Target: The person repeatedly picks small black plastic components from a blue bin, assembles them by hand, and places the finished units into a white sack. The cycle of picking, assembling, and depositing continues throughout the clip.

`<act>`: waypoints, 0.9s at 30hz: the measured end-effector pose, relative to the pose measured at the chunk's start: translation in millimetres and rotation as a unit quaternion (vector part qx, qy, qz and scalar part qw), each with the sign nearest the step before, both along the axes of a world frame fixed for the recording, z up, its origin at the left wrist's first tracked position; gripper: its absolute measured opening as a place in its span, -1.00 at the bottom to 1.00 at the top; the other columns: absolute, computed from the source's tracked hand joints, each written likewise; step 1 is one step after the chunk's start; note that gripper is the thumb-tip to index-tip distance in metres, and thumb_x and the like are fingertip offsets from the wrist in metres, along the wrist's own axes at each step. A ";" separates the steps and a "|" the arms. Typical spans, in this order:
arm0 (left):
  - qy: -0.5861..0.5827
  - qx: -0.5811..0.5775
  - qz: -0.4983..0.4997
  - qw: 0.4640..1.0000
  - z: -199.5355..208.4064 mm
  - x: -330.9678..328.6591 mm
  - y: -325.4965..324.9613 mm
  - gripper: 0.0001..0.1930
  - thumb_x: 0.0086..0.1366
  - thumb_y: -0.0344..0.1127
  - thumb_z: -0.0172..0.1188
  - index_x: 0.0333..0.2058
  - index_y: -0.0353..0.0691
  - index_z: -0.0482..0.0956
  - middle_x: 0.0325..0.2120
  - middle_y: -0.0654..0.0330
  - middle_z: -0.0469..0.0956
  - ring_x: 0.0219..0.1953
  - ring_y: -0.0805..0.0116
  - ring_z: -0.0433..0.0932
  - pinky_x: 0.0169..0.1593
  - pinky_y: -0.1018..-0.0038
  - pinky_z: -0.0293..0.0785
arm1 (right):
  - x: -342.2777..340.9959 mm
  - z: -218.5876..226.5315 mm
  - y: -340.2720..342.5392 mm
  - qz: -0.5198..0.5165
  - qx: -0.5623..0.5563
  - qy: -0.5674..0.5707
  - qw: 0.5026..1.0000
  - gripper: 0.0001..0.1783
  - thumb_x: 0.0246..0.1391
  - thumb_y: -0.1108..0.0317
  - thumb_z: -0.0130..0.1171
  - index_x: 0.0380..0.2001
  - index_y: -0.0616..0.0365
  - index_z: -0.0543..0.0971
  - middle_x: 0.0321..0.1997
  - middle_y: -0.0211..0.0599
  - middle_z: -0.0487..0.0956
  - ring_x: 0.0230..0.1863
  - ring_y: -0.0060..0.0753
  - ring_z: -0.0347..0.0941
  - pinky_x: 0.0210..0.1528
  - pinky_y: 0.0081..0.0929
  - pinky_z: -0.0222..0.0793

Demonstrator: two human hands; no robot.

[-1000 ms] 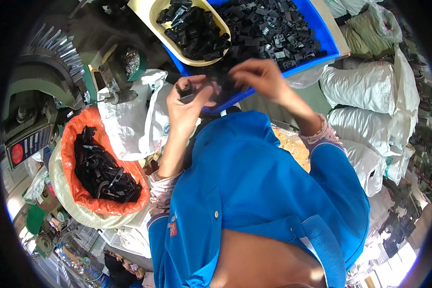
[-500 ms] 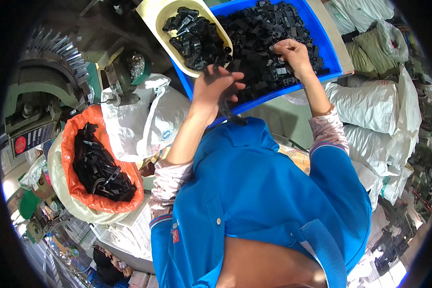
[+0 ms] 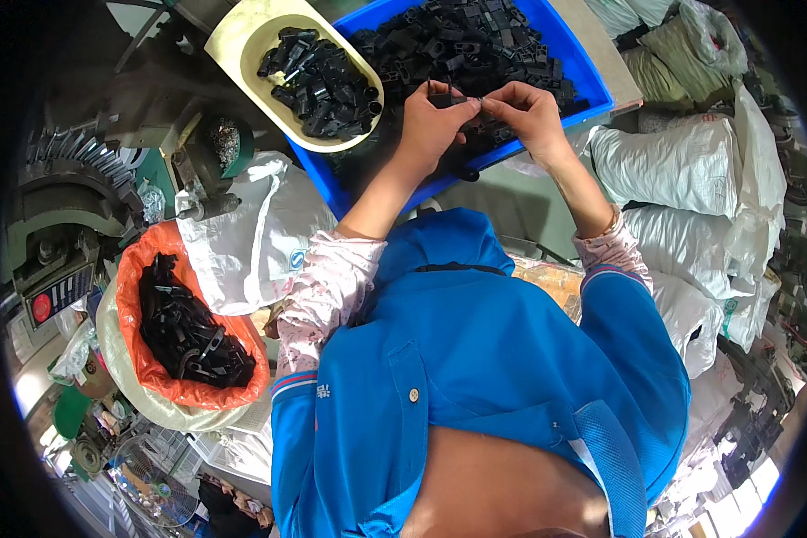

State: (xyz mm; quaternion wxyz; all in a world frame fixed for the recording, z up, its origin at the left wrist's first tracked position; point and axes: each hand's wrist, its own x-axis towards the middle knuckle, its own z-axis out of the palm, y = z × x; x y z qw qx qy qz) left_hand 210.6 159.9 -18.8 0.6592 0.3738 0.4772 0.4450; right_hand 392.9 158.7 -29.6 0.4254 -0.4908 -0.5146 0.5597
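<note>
My left hand (image 3: 429, 130) is closed on a small black plastic part (image 3: 446, 99) above the near side of a blue tray (image 3: 592, 100). Fingertips of my right hand (image 3: 531, 118) are pinched together and meet the left thumb at the part's right end. What they pinch is too small to make out. Heaped in the tray are many black plastic pieces (image 3: 475, 40). A cream oval tub (image 3: 233, 40) sits over the tray's left part, holding longer black parts (image 3: 323, 85).
At left, an orange-lined sack (image 3: 139, 354) holds more black parts, beside a white woven bag (image 3: 242, 260). Machinery (image 3: 63, 206) stands at far left. Stacked white sacks (image 3: 668, 166) line the right side.
My left hand has moved right from beside the tub and closed on a black part. My right hand has come left from the heap to meet it. The view has shifted slightly.
</note>
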 end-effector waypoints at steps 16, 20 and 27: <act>-0.084 -0.157 -0.044 0.983 -19.7 10.5 21.8 -0.85 0.16 -0.37 0.33 -0.35 -0.22 0.52 -0.41 0.13 0.63 -0.41 0.32 0.65 -0.49 0.51 0.44 | 16.5 -21.1 42.0 -0.147 0.016 0.263 0.953 -0.80 0.08 0.60 0.21 -0.19 0.29 0.59 -0.17 -0.22 0.63 -0.21 -0.48 0.56 -0.08 -0.55 0.48; -0.087 -0.085 0.003 0.993 -18.6 13.9 11.8 -0.75 0.19 -0.37 0.31 -0.17 -0.25 0.52 -0.28 0.16 0.61 -0.23 0.30 0.64 -0.38 0.45 0.55 | 24.4 -21.3 39.2 -0.116 -0.005 0.207 0.971 -0.76 0.11 0.56 0.19 -0.11 0.31 0.60 -0.16 -0.23 0.64 -0.20 -0.47 0.57 -0.14 -0.55 0.52; -0.023 0.101 0.004 0.995 15.8 3.0 -16.1 -0.72 0.14 -0.48 0.31 -0.16 -0.30 0.51 -0.28 0.18 0.59 -0.24 0.40 0.60 -0.21 0.49 0.58 | -0.9 34.2 14.9 -0.014 0.062 0.051 0.997 -0.78 0.16 0.47 0.21 -0.13 0.31 0.58 -0.23 -0.30 0.64 -0.25 -0.53 0.56 -0.18 -0.58 0.49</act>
